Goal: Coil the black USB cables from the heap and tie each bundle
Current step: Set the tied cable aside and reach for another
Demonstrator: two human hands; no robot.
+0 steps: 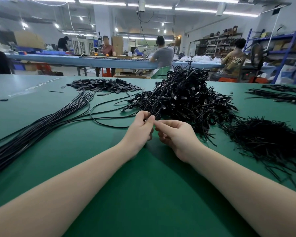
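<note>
Mid-bench, the left hand (140, 127) pinches a looped black cable (158, 108) against the heap (186, 98); the right hand (176, 132) curls at the same spot, apparently pinching a thin tie, hidden behind its fingers.

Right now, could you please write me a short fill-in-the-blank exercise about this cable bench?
1. Both hands pinch a coiled ____ cable.
2. The table surface is ____.
3. The pile of loose ties lies beside the ____ hand.

Missing words: black; green; right
</note>
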